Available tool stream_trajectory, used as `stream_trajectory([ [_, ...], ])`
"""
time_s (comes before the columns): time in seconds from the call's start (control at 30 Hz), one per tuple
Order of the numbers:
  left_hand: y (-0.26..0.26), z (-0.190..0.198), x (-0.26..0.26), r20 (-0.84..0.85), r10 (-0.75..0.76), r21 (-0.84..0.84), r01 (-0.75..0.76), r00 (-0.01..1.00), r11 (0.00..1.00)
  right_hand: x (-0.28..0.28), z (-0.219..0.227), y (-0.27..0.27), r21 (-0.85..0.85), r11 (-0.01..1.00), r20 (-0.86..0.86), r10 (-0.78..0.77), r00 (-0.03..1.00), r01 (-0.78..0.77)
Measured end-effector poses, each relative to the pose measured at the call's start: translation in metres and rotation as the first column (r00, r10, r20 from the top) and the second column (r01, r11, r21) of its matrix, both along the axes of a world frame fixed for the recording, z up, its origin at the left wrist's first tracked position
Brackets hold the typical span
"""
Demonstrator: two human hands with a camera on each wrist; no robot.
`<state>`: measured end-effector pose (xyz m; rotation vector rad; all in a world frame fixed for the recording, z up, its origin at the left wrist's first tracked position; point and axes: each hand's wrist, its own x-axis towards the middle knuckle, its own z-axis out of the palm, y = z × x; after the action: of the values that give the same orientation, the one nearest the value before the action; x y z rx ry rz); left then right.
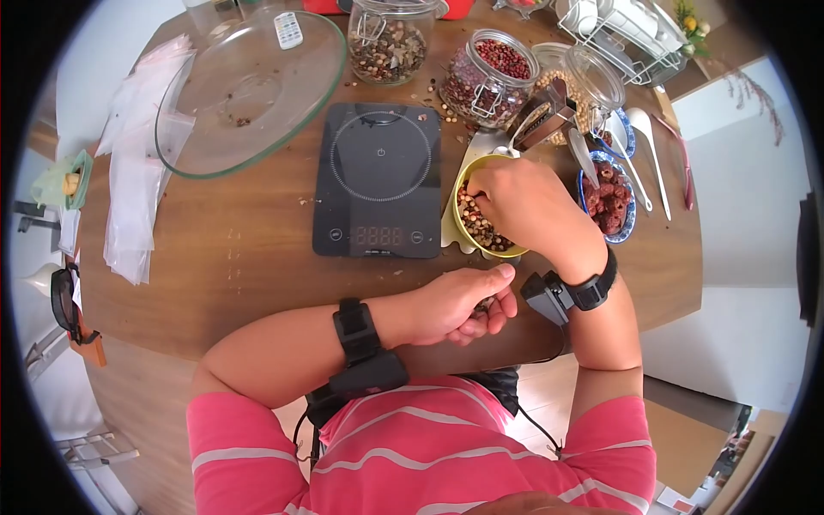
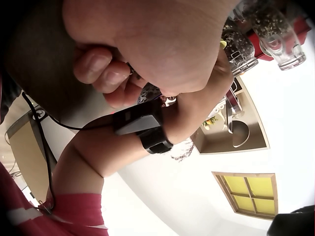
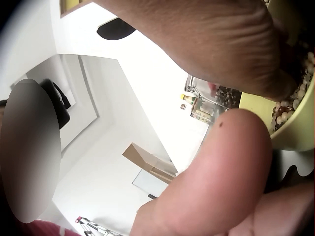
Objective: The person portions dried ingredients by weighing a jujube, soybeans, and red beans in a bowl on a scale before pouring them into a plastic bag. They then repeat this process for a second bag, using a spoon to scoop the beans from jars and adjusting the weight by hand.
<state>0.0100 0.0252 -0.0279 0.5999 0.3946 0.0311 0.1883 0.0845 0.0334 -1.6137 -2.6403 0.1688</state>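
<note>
My right hand (image 1: 528, 202) reaches down into a yellow-green bowl (image 1: 460, 225) at the right of the scale. Its fingers bend into mixed dried beans (image 1: 482, 230), pale, brown and dark; the fingertips are hidden among them. In the right wrist view the same bowl (image 3: 295, 132) shows at the right edge. My left hand (image 1: 459, 305) is held palm up near the table's front edge, just below the bowl. Its fingers curl over a few small dark beans (image 1: 484, 304), mostly covered by the hand. The left wrist view shows the curled fingers (image 2: 110, 78) close up.
A black kitchen scale (image 1: 379, 223) lies left of the bowl. Behind stand glass jars (image 1: 390, 51) of dried goods and a large glass lid (image 1: 257, 163). On the right are a blue-patterned dish (image 1: 633, 219) of dark red dried fruit and white spoons (image 1: 657, 172). Plastic bags (image 1: 129, 215) lie left.
</note>
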Motion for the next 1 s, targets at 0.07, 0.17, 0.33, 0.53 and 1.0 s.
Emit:
stream_trajectory([
  [0.07,-0.001,-0.001,0.000,0.003,0.005,0.005,-0.005,1.000,1.000,0.001,-0.005,0.000,0.008,1.000,-0.027,-0.011,1.000,0.011],
  [0.17,-0.001,0.000,0.000,0.000,0.006,0.001,-0.006,1.000,1.000,0.004,0.001,-0.003,0.000,0.999,-0.109,-0.048,0.993,0.049],
  [0.33,-0.001,-0.003,0.000,-0.003,0.009,-0.019,-0.009,1.000,1.000,0.022,0.015,-0.016,-0.076,0.986,-0.292,-0.165,0.942,0.149],
  [0.53,0.001,-0.003,0.000,0.003,0.050,-0.068,-0.050,0.999,0.996,0.037,0.043,-0.047,-0.380,0.911,-0.511,-0.351,0.785,0.160],
  [1.0,0.001,-0.010,0.002,0.061,0.106,-0.108,-0.099,0.992,0.989,0.015,0.026,-0.087,-0.433,0.898,-0.547,-0.192,0.815,-0.079],
])
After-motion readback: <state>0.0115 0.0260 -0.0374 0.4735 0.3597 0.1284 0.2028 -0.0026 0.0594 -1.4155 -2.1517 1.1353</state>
